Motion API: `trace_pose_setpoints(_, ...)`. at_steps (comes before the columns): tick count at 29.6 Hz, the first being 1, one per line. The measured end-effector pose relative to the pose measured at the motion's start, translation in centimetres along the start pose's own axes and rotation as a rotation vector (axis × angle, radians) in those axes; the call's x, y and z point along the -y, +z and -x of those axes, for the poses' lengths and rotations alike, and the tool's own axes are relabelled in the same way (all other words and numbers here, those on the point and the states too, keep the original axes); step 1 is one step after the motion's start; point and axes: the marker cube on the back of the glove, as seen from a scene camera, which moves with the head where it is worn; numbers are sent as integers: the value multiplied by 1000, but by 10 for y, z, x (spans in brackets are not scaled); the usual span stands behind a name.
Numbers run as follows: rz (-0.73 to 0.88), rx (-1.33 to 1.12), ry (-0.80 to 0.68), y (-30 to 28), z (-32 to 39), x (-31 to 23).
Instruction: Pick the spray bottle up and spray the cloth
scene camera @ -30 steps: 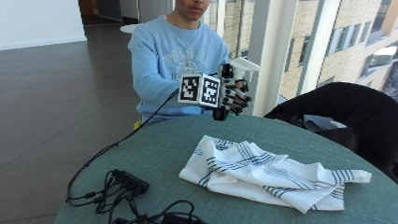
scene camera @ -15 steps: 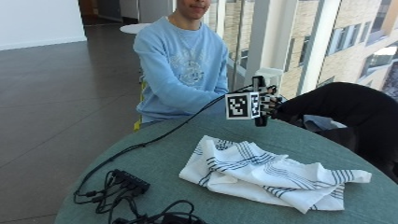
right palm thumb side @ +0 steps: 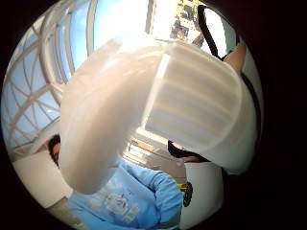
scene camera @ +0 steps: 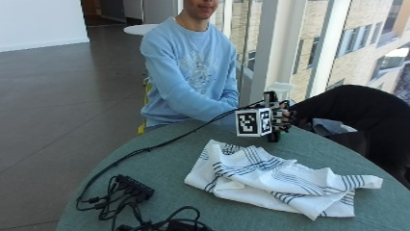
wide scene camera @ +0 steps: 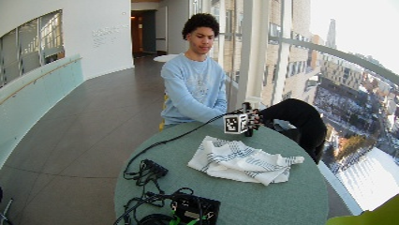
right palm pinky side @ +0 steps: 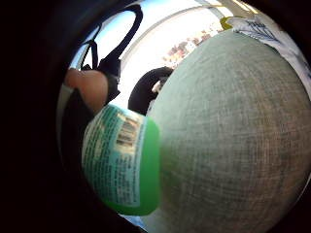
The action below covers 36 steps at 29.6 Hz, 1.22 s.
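Grey-green cloth covers the round table (scene camera: pixel 160 173). At its near left edge lies a black cable box (scene camera: pixel 131 186) with cords (scene camera: pixel 173 222) trailing toward the near rim; one cable (scene camera: pixel 185 134) runs from there across the top to the far right. A person in a light blue sweater (scene camera: pixel 189 72) sits at the far side. In the middle, a little right, lies the cloth (scene camera: pixel 275 178), white with dark stripes, crumpled and flat on the table.

Just beyond the cloth's far edge, the right hand (scene camera: pixel 282 119) in its black glove is wrapped round the bottle (scene camera: pixel 274 113), fingers curled about its body. The bottle stands upright with its foot at or just above the table; whether it touches cannot be told. Its pale head (scene camera: pixel 280 88) shows above the hand. In the little-finger palm view the green bottom of the bottle (right palm pinky side: pixel 131 165), with a printed label and barcode, sits close against the table weave, and the cloth (right palm pinky side: pixel 272 34) lies farther off. In the thumb palm view the white ribbed spray head (right palm thumb side: pixel 158 105) fills most of the sight.

At the far right a dark coat (scene camera: pixel 359 110) hangs over a chair.
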Motion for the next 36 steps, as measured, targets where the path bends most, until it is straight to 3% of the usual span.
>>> trace_pose_setpoints(22, 13, -34, -11, -5, 9, -21)
trace_pose_setpoints(36, 53, -420, 20, -114, 63, -141)
